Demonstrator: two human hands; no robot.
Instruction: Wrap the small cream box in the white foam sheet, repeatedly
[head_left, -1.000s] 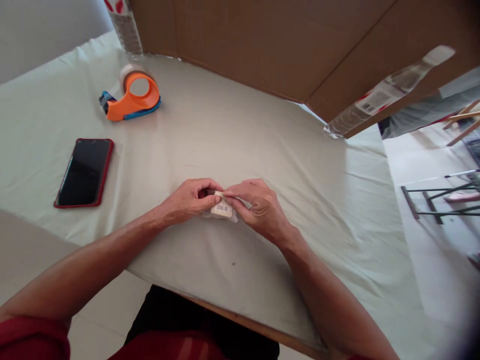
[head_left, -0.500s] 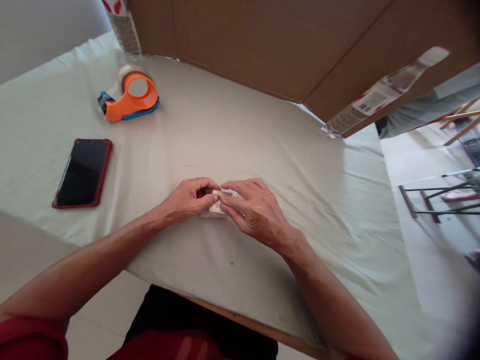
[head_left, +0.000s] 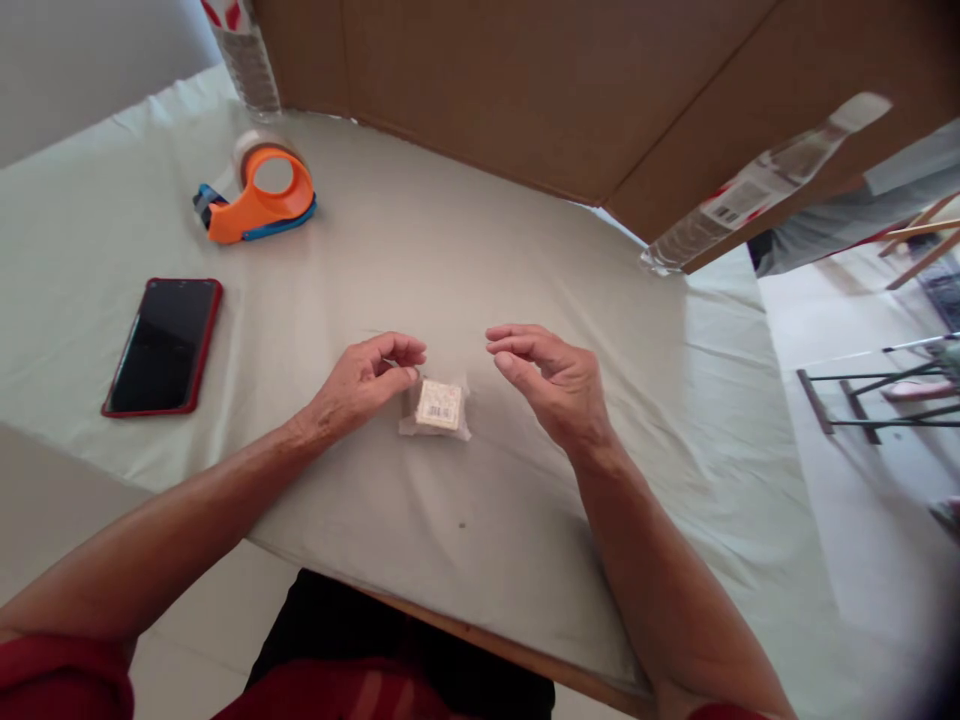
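Note:
A small clear plastic packet [head_left: 438, 408] with a beige label and barcode lies flat on the pale green cloth of the table [head_left: 465, 260]. My left hand [head_left: 361, 380] hovers just left of it, fingers curled loosely, holding nothing. To the packet's right, a little farther off, my right hand [head_left: 551, 382] is raised, its fingers stretched and apart, also empty. Neither hand touches the packet.
An orange and blue tape dispenser [head_left: 259, 190] sits at the back left. A phone in a red case [head_left: 163, 345] lies face up at the left. A big cardboard box [head_left: 570, 90] stands along the back, with plastic bottles [head_left: 757, 185] leaning at its corners.
Both hands were pinching the packet together; they have let go and drawn apart, the right hand lifting to the right. The packet now lies alone on the cloth.

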